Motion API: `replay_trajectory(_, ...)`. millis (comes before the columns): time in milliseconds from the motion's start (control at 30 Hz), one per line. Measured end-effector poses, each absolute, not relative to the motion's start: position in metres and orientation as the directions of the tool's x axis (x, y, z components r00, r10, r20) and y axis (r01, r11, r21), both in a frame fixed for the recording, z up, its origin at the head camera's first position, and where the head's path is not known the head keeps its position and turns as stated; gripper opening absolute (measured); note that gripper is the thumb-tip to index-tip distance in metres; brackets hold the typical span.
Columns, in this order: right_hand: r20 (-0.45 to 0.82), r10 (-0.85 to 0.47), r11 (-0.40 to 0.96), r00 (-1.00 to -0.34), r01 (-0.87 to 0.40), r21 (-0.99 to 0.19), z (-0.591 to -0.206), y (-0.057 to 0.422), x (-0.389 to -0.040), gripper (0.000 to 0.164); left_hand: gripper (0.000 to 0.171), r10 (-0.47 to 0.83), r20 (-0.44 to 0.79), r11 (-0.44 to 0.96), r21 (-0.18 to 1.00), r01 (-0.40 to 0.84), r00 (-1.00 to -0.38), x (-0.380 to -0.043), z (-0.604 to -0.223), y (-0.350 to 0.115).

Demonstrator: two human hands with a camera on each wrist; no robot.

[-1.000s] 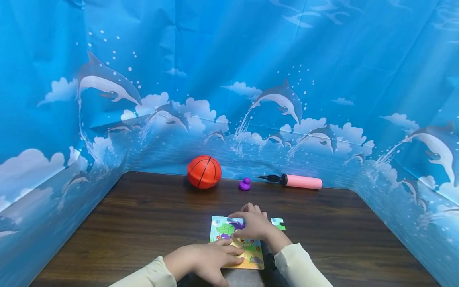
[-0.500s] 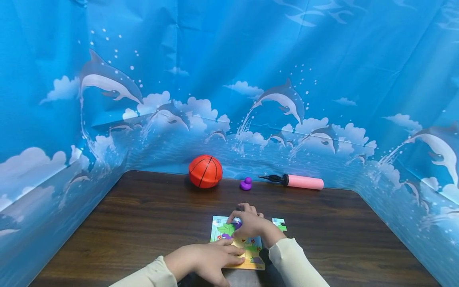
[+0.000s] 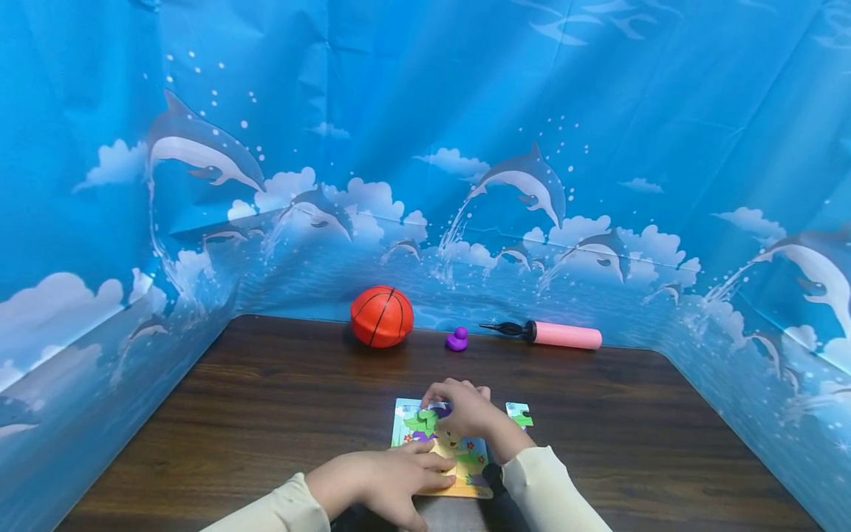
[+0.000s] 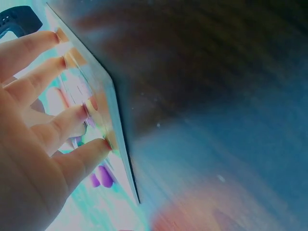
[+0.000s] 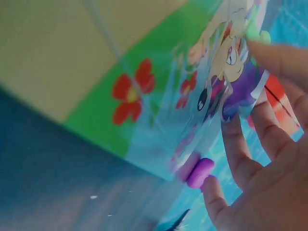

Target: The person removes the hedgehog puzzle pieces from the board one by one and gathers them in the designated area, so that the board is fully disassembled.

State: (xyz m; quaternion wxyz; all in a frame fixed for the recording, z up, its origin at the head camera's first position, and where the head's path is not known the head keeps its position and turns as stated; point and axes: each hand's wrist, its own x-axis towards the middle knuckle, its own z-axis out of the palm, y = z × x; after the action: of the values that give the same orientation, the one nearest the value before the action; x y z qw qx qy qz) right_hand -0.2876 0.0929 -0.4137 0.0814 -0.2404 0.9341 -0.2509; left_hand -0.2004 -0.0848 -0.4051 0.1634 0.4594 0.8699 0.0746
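A brightly printed jigsaw puzzle (image 3: 465, 473) in a flat square tray lies on the table between the hands. My left hand (image 3: 388, 480) rests on its near left part with fingers spread; in the left wrist view the fingertips (image 4: 98, 147) press on the surface. Over the far right part, my right hand (image 3: 465, 412) pinches a puzzle piece (image 5: 240, 96) printed in purple and green between thumb and fingers. That piece stands tilted up from the puzzle in the right wrist view. One loose puzzle piece (image 3: 519, 414) lies just right of the tray.
Along the back of the dark wooden table (image 3: 266, 391) are a red ball (image 3: 382, 316) with black lines, a purple toy duck (image 3: 457, 340) and a pink hand pump (image 3: 565, 335). A blue dolphin-print sheet (image 3: 425, 148) stands behind and at both sides.
My right hand has shifted slightly left, then tilted up the piece it pinches, showing more of the printed face beneath. My left hand has stayed in place.
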Motion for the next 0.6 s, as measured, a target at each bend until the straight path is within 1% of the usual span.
replay_trajectory(100, -0.011, -0.467, 0.697, -0.884, -0.360, -0.619, -0.415, 0.098, -0.289, 0.030, 0.065, 0.824, -0.220, 0.567, 0.302, 0.767, -0.522, -0.201, -0.405, -0.086)
replay_trajectory(167, 0.003, -0.441, 0.624, -0.898, -0.309, -0.717, -0.417, 0.103, -0.292, 0.026, 0.065, 0.822, -0.229, 0.570, 0.325, 0.755, -0.521, -0.201, -0.405, -0.086)
replay_trajectory(267, -0.002, -0.379, 0.496, -0.926, -0.201, -0.845, -0.418, 0.113, -0.295, 0.018, 0.066, 0.823, -0.238, 0.568, 0.351, 0.744, -0.516, -0.206, -0.412, -0.086)
replay_trajectory(333, -0.034, -0.324, 0.387, -0.946, -0.099, -0.917, -0.417, 0.124, -0.297, 0.018, 0.066, 0.820, -0.245, 0.573, 0.369, 0.732, -0.518, -0.208, -0.414, -0.085)
replay_trajectory(400, -0.075, -0.273, 0.292, -0.959, -0.009, -0.956, -0.415, 0.139, -0.299, 0.023, 0.066, 0.822, -0.242, 0.569, 0.366, 0.736, -0.515, -0.210, -0.418, -0.085)
replay_trajectory(500, -0.136, -0.222, 0.216, -0.965, 0.088, -0.972, -0.411, 0.169, -0.302, 0.029, 0.067, 0.811, -0.244, 0.584, 0.369, 0.723, -0.532, -0.207, -0.413, -0.084)
replay_trajectory(533, -0.148, -0.214, 0.220, -0.966, 0.100, -0.970, -0.411, 0.180, -0.303, 0.031, 0.067, 0.808, -0.244, 0.589, 0.366, 0.721, -0.536, -0.206, -0.411, -0.084)
replay_trajectory(600, -0.161, -0.208, 0.272, -0.965, 0.101, -0.957, -0.409, 0.205, -0.305, 0.033, 0.068, 0.799, -0.242, 0.601, 0.363, 0.712, -0.551, -0.202, -0.405, -0.084)
